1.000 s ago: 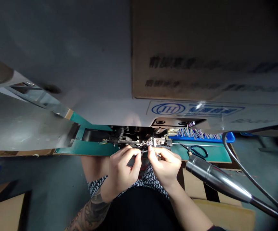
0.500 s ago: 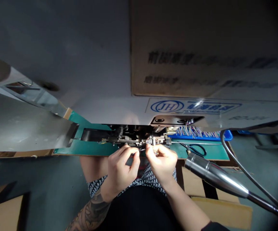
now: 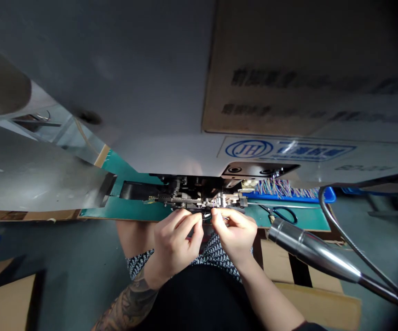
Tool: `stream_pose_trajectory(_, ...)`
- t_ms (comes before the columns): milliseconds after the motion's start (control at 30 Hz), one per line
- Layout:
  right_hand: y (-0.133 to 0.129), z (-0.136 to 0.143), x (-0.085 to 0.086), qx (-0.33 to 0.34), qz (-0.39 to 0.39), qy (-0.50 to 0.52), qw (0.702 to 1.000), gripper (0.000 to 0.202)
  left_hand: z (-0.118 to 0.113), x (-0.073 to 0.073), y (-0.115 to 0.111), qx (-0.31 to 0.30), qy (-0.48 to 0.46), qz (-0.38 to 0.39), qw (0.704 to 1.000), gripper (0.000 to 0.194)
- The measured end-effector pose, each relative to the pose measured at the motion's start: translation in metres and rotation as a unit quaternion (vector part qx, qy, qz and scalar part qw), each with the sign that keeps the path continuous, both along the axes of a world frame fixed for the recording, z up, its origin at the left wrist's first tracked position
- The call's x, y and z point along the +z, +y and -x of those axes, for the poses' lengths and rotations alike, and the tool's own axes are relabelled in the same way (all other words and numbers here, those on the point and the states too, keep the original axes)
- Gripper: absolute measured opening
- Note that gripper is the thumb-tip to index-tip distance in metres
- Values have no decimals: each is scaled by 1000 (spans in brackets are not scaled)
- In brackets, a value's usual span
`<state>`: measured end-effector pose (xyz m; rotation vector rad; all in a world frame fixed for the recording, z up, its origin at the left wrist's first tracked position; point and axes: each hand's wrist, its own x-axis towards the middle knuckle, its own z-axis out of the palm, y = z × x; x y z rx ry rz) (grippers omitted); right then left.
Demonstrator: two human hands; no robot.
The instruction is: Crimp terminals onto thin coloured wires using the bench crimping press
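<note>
Two grips, the left hand (image 3: 178, 236) and the right hand (image 3: 235, 234), each show fingertips together; on what, we cannot tell. Just beyond both lies the metal mechanism (image 3: 221, 201), over the green desk (image 3: 131, 212).

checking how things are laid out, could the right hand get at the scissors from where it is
Probably yes: the scissors lie on the green mat beside the right hand, with mat showing between them, though the metal tube nearby might crowd the approach.
</note>
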<state>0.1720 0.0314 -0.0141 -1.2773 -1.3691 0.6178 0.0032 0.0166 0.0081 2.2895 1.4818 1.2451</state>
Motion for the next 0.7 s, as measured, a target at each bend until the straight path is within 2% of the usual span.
stream_pose_trajectory(100,0,-11,4,65,27,11,997,9,3,7,-2,-29,1,14,999,13)
stream_pose_trajectory(200,1,-21,13,203,97,45,973,12,6,13,-4,-60,-18,72,995,15)
stream_pose_trajectory(267,1,-25,18,257,104,39,960,11,8,16,-5,-72,-34,109,991,16)
stream_pose_trajectory(300,1,-26,20,262,96,31,960,8,9,16,-6,-75,-41,121,989,16)
stream_pose_trajectory(433,-3,-23,21,212,70,33,974,9,8,20,-10,-71,-84,141,984,9)
stream_pose_trajectory(533,-7,-18,21,181,59,65,979,8,6,22,-12,-67,-132,158,976,18)
stream_pose_trajectory(700,-8,-10,22,184,41,104,977,12,1,22,-13,-79,-207,147,964,17)
